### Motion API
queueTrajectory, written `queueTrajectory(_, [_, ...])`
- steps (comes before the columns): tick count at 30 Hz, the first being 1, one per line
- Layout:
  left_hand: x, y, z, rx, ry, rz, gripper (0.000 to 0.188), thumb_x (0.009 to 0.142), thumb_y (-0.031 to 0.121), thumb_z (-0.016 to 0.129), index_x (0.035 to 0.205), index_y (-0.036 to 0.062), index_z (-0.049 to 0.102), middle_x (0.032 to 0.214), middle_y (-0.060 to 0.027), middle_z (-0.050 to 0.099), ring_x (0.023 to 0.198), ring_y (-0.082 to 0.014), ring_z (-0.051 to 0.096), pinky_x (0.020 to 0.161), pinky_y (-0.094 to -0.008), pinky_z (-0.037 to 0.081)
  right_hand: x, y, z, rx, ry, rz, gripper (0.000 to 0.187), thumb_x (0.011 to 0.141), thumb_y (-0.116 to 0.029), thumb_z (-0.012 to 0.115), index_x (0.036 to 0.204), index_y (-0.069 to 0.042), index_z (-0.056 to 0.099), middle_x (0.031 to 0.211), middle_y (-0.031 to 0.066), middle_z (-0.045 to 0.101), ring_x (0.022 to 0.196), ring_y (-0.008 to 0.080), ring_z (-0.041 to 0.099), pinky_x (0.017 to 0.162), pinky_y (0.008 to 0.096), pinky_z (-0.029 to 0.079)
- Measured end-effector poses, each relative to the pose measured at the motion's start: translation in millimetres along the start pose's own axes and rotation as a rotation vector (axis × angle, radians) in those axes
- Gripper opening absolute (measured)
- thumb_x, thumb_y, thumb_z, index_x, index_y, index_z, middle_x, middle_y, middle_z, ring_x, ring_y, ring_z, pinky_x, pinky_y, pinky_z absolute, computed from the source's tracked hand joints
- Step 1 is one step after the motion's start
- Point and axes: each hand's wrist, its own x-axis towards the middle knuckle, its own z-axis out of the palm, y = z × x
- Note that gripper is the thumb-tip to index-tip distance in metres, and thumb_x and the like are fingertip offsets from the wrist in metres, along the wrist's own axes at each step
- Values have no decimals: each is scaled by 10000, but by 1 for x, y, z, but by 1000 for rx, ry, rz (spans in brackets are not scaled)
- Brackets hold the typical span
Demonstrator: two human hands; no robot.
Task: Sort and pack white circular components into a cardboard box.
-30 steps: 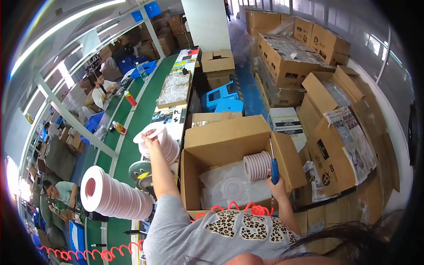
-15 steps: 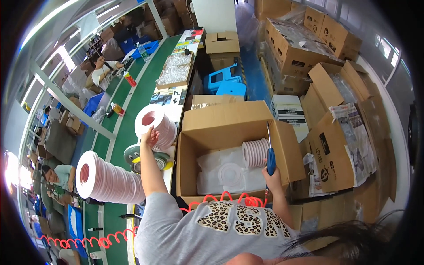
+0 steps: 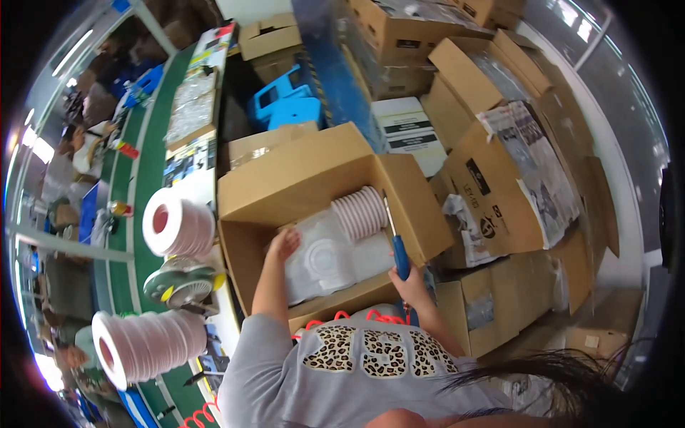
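Note:
My left hand (image 3: 285,244) is inside an open cardboard carton (image 3: 285,175), near its left wall. The fingers are loosely apart and nothing shows in them. Beside it, white sheets of wrapping (image 3: 303,274) cover the carton's bottom, a round ring shape showing through. A short stack of pale pink, ribbed rings (image 3: 359,213) lies on its side at the carton's right. Over the right edge, my right hand (image 3: 410,285) grips a blue air blow gun (image 3: 401,257), its thin metal nozzle pointing up. A red coiled hose (image 3: 385,316) runs across below.
On the bench to the left stand a pink-white ring stack (image 3: 178,225), a green-rimmed fan-like unit (image 3: 184,285) and a longer ring stack (image 3: 153,346). Blue plastic stools (image 3: 289,107) are beyond the carton. More cartons (image 3: 471,189) crowd the right side. Other people sit at the far left.
My left hand has come off the upper ring stack on the bench and moved right into the carton. My right hand keeps hold of the blow gun. The view has shifted.

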Motion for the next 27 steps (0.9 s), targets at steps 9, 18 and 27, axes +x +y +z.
queueTrajectory(9, [146, -165, 99, 587, 225, -138, 731, 720, 292, 622, 1324, 59, 282, 1329, -130, 353, 1193, -278, 366, 939, -417, 334, -32, 39, -60, -12, -9, 272, 387, 762, -54, 588, 1138, -101, 509, 655, -14, 460, 595, 76, 438, 567, 242, 396])
queueTrajectory(18, [178, -168, 99, 627, 112, 42, 533, 736, 224, 607, 1187, -9, 442, 1041, -137, 564, 873, -199, 555, 717, -286, 439, -16, 57, -80, 2, -57, 384, 410, 753, -28, 584, 1148, -105, 505, 644, -23, 450, 587, 65, 428, 571, 232, 389])
queueTrajectory(27, [54, -97, 87, 59, -35, -28, 453, 822, 401, 554, 1143, 90, 482, 1135, -44, 550, 1061, -178, 501, 893, -351, 363, 14, 25, -54, -82, -125, 155, 388, 760, -119, 580, 1139, -78, 505, 644, 91, 497, 549, 192, 457, 572, 299, 411])
